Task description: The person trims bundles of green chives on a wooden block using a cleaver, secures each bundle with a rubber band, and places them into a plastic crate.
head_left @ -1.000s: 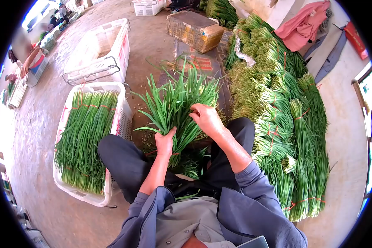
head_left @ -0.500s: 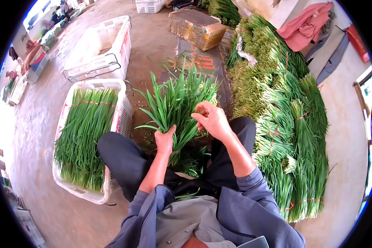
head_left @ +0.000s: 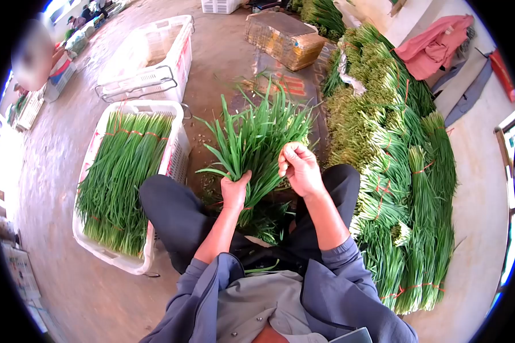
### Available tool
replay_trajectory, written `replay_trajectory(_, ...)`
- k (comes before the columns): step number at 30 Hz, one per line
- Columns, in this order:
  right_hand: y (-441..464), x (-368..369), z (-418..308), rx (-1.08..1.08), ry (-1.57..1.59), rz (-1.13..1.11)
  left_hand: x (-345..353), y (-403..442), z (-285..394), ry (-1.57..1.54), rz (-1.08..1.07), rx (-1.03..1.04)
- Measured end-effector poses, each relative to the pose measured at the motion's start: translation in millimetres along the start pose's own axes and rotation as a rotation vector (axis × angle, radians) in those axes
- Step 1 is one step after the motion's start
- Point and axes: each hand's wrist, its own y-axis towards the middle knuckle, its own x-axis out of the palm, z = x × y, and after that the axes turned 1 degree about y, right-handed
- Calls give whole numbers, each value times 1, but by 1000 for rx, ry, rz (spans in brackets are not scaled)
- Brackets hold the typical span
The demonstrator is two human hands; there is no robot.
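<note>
A: Grip?
B: L hand (head_left: 235, 190) closed round 1 bunch of greens (head_left: 252, 134), low down. R hand (head_left: 303, 171) curled, thumb nr fingertips; can't tell if it has a leaf.
A: Bunch lies?
B: Fwd of L hand, long axis away from body, tips fanned. L nearest; R at rt edge, contact unclear.
A: Count?
B: 1 near crate (head_left: 179, 153) w/ bundles (no. unclear), 1 far crate (head_left: 129, 82), 1 taped box (head_left: 286, 41), 1 big pile (head_left: 383, 166) on rt.

Bright daylight throughout, strongest from the left. The floor (head_left: 43, 166) there shows sheen and the rear crate (head_left: 120, 66) is partly overexposed. Deepest shade lies between the knees (head_left: 165, 197). Leaves (head_left: 243, 134) in the centre are reasonably sharp. A blurred patch (head_left: 33, 54) at upper left obscures detail. Edges curve within a black border, with blue fringing.
</note>
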Motion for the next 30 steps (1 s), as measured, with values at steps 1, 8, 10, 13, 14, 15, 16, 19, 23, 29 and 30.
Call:
replay_trajectory(1,-2,4,-10,-8,-20,-59,-1,0,-4,-3,7,0)
replay_trajectory(8,-3,89,-26,-201,-861,-224,10,-6,9,85,24,-66)
replay_trajectory(10,14,97,-21,-233,-879,-211,8,-9,8,157,42,-47)
replay_trajectory(13,45,94,-11,-373,-1019,-119,3,-5,-5,190,57,-39)
replay_trajectory(14,48,92,-11,-264,-1002,-109,2,-3,-12,175,62,-8)
replay_trajectory(15,47,94,-16,-151,-986,-97,3,-4,-12,157,67,19)
replay_trajectory(16,49,92,-16,-150,-995,-103,3,-5,-12,167,70,15)
replay_trajectory(19,53,89,-15,-212,-1081,-113,5,-2,-17,201,60,29)
replay_trajectory(23,62,84,-11,-197,-1169,-93,6,-2,-17,259,45,18)
replay_trajectory(29,68,77,-18,154,-828,-55,7,-3,-8,325,48,23)
replay_trajectory(30,66,73,-17,152,-566,-53,9,-1,-7,293,45,57)
